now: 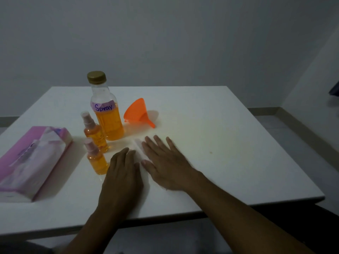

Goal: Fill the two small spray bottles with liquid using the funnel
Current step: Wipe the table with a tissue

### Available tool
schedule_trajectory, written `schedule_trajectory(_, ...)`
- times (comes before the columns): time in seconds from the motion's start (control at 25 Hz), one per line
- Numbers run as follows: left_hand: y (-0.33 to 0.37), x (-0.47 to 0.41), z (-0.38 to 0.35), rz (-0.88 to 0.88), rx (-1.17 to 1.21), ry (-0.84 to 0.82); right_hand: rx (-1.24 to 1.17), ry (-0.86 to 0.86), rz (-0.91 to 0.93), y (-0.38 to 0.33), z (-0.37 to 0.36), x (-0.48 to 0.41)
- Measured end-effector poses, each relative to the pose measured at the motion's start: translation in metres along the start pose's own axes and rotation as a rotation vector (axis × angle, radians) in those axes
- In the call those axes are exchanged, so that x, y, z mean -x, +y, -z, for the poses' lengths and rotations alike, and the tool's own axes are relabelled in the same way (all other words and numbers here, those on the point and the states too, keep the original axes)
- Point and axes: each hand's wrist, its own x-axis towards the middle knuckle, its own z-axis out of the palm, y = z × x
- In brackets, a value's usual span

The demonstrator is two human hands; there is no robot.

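Observation:
Two small spray bottles stand capped on the white table point(229, 143), both holding orange liquid: the near one point(96, 158) and the far one point(95, 133). Behind them stands a large bottle point(107, 110) with a gold cap and a purple "Spray" label, half full of orange liquid. An orange funnel point(138, 112) lies on its side to the right of it. My left hand point(122, 173) and my right hand point(165, 162) lie flat, palms down, on a white tissue point(140, 147) spread on the table, just right of the near small bottle.
A pink tissue pack point(31, 162) lies at the table's left, with a sheet sticking out of its top. A grey wall stands behind the table. The floor shows on the right past the table edge.

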Motion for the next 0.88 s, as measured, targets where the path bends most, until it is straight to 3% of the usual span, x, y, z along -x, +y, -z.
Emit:
schedule_trajectory(0.16,-0.002,-0.001,-0.002,-0.046,0.018,0.028,0.052,0.022,0.053,0.003,-0.005,-0.011)
schedule_trajectory(0.32,0.000,0.001,-0.003,0.068,0.137,-0.002,0.190,0.108,-0.017,0.069,0.002,0.034)
schedule_trajectory(0.4,0.001,0.000,-0.006,0.048,0.135,-0.029,0.250,0.074,-0.258,0.124,0.018,0.067)
schedule_trajectory(0.52,0.001,-0.003,-0.009,0.027,0.068,-0.040,0.228,-0.047,-0.763,0.170,0.041,0.092)
schedule_trajectory(0.6,0.003,-0.004,-0.011,0.003,0.029,-0.026,0.186,-0.004,-0.896,0.163,0.033,0.068)
schedule_trajectory(0.68,0.002,-0.004,-0.011,-0.001,0.023,-0.033,0.079,0.054,-0.817,0.135,0.018,0.031)
schedule_trajectory(0.88,-0.001,-0.007,-0.011,0.062,0.103,-0.058,-0.052,0.044,-0.242,0.080,0.015,0.011)
